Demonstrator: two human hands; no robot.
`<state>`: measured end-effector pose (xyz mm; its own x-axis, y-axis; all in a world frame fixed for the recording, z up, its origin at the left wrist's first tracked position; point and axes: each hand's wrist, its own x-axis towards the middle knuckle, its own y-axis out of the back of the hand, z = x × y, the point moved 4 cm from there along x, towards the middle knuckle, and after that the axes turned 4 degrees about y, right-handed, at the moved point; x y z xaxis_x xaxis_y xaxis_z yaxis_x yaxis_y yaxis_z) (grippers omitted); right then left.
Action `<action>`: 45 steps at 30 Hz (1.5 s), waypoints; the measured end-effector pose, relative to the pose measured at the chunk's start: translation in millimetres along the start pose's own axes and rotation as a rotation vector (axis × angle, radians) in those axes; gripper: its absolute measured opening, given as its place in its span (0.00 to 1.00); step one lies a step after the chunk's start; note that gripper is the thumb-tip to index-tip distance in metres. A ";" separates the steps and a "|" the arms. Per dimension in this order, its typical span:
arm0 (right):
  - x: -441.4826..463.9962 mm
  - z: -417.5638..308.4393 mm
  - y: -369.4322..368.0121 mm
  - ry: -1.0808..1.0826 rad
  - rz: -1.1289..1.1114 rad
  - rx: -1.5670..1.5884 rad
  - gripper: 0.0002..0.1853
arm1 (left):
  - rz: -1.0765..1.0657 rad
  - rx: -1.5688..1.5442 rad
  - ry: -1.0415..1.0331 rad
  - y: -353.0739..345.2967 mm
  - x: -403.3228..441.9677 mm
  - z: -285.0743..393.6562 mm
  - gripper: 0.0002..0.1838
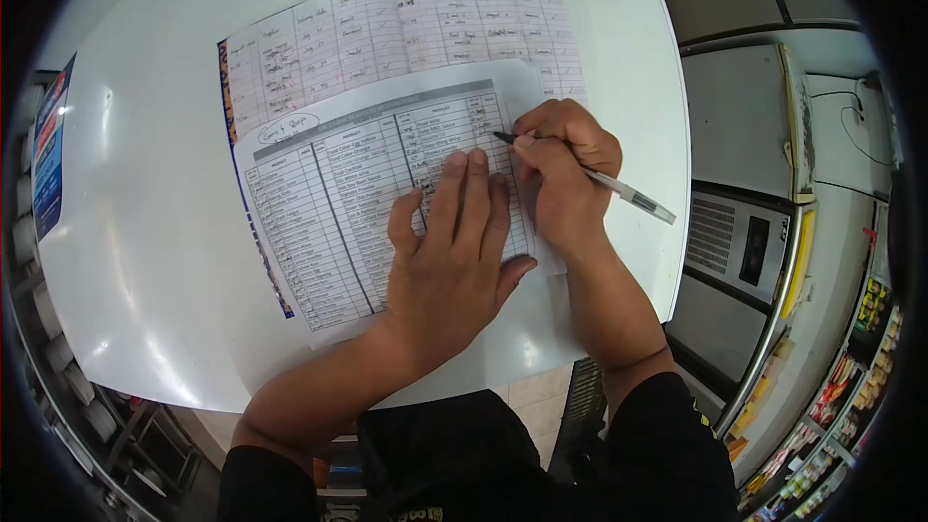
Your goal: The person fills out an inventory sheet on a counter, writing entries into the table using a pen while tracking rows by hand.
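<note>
A printed sheet (pixel 358 174) with table columns and handwritten entries lies over an open lined notebook (pixel 319 48) filled with handwriting. My left hand (pixel 449 251) rests flat on the sheet's lower middle, fingers apart and pointing up the page. In my right hand (pixel 570 169) is a clear-barrelled pen (pixel 633 195) with a black tip, pinched between thumb and fingers. Its tip is at the handwritten entries in the sheet's upper right column. The right hand lies along the sheet's right edge, just right of my left fingertips.
The papers lie on a glossy white table (pixel 155 232). A blue and red printed item (pixel 53 155) is at its left edge. Right of the table stand a metal appliance (pixel 735 242) and shelves of packets (pixel 836 391). Stacked plates (pixel 72 367) are at the lower left.
</note>
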<state>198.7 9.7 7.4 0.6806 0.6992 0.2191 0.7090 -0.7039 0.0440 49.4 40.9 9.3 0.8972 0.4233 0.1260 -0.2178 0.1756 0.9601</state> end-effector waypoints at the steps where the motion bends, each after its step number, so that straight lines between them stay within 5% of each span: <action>1: -0.5 0.3 -0.6 -0.036 0.033 0.040 0.09 | 0.004 0.006 0.003 -0.1 -0.9 0.6 0.36; 8: 3.1 0.1 5.5 -0.045 0.078 0.121 0.06 | 0.029 -0.037 0.005 1.7 -2.1 1.7 0.39; 12: -4.1 -6.2 7.4 -0.062 0.042 0.218 0.21 | 0.009 -0.043 0.029 3.4 -1.7 2.2 0.38; 14: -9.1 -8.9 -1.9 -0.176 -0.050 0.079 0.19 | 0.007 -0.048 0.029 1.8 -1.6 2.0 0.38; 15: -6.5 -10.3 -6.9 -0.220 -0.029 0.070 0.09 | 0.002 -0.047 0.023 0.4 -1.8 1.7 0.38; 18: -8.5 -5.7 -5.8 -0.068 0.044 0.047 0.01 | 0.034 -0.064 -0.002 -0.8 -1.7 2.1 0.43; 31: -12.2 2.3 -1.1 -0.129 -0.025 0.052 0.06 | -0.008 -0.007 0.020 0.9 -1.5 3.4 0.40; 35: -23.0 45.5 -2.5 0.023 -0.011 0.065 0.05 | -0.157 -0.329 0.094 5.8 0.3 2.5 0.48; 36: -19.6 60.2 -6.9 0.267 0.042 0.027 0.04 | -0.154 -0.365 0.075 2.7 -0.8 3.0 0.49; 37: -14.6 48.7 -4.1 0.216 -0.013 -0.287 0.05 | -0.069 -0.303 -0.013 -1.8 -5.5 1.5 0.50; 39: -7.9 -9.3 3.8 0.017 0.016 -0.080 0.05 | -0.092 -0.094 0.002 4.7 -3.8 14.0 0.50; 45: -6.0 6.0 -3.2 0.200 0.116 0.022 0.10 | -0.044 0.069 0.032 -3.7 -3.9 12.3 0.47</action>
<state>193.4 8.5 0.1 0.7092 0.5734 0.4102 0.6334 -0.7737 -0.0138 51.4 27.7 8.3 0.8923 0.4449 0.0768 -0.1507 0.1333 0.9795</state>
